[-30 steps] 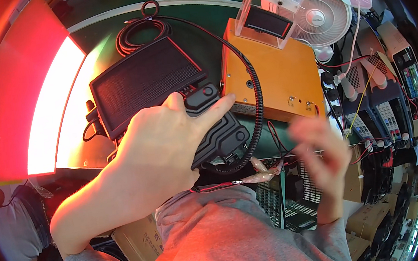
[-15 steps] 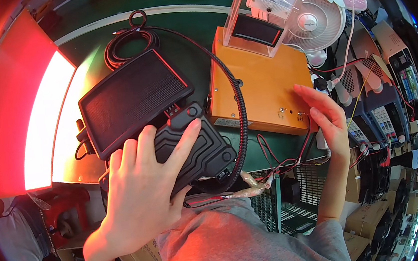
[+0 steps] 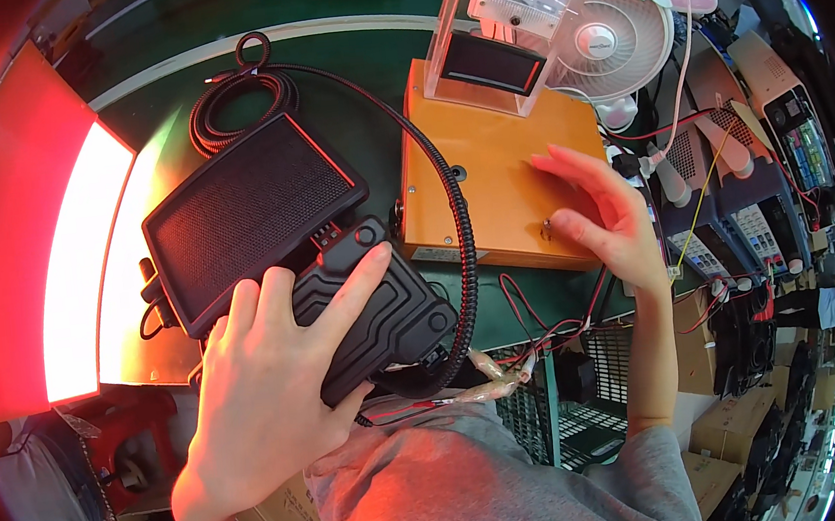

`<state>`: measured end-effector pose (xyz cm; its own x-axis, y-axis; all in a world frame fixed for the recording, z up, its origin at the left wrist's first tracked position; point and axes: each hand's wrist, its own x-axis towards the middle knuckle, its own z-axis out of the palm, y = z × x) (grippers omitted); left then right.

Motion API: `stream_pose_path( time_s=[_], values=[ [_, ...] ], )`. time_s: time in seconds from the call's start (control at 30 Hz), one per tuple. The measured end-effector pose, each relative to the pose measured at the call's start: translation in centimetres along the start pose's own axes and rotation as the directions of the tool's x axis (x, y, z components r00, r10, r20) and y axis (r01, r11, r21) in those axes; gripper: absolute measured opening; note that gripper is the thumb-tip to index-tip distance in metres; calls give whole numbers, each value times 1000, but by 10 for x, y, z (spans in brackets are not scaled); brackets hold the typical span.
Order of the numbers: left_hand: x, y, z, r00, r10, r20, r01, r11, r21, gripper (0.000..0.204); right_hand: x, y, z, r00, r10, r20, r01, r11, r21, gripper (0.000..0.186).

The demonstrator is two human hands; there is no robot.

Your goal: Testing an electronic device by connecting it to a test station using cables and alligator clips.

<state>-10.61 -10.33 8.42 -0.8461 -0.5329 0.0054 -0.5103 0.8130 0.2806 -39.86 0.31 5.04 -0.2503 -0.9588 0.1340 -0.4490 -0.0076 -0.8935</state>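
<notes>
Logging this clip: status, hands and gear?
Left hand flat on black device. Right hand open over orange box. Black cable between them.

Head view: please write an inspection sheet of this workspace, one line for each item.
Surface: green bench.
Job's things: black ribbed device, black mesh panel.
Clutter: orange box, analog meter, white fan.
Grippers: left hand lies on the device; right hand open over the orange box.
Cables: black corrugated cable, red wires.
Surroundings: cardboard boxes.
</notes>
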Motion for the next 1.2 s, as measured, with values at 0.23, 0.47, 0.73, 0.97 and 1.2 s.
stream_pose_path(
  time_s=[0.23, 0.47, 0.73, 0.97, 1.2],
  values=[
    [1, 1, 0, 999, -39, -33, 38, 999, -30, 93, 7, 11, 3, 984, -160, -81, 132, 950, -281, 48],
    [5, 6, -3, 1000, -2, -9, 1, 1000, -17, 90, -14, 1, 11, 883, -124, -453, 95, 992, -85, 19],
    [-1, 13, -4, 999, -38, -38, 39, 999, 27, 94, -70, -34, 114, 547, -827, 128, 749, 416, -516, 19],
    [5, 12, -1, 999, -24, -34, 24, 1000, 18, 96, -65, -29, 181, 727, -651, 217, 660, 578, -479, 31],
    [3, 8, -1, 999, -25, -29, 26, 999, 25, 96, -67, -33, 185, 813, -566, 137, 577, 750, -325, 37]
  ],
)
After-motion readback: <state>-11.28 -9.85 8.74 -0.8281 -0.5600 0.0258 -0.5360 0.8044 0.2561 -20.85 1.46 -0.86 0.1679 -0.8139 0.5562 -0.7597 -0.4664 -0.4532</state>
